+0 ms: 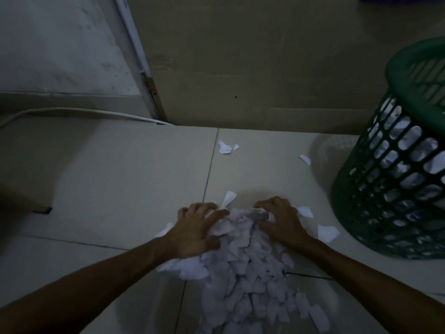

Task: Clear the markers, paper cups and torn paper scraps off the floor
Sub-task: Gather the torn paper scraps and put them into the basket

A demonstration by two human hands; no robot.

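Head view: left hand (pixel 196 226) and right hand (pixel 280 219) curl round the scrap pile (pixel 243 266) on the floor (pixel 120 177) — gathering step; next, lift it into the basket (pixel 395 179) — strays remain.

We list: pale tiled floor (pixel 120 177) across the middle of the frame; white cable (pixel 72 111) along the wall base, upper left; beige cardboard panel (pixel 240 68), upper centre; brown box corner (pixel 24 201), left edge.
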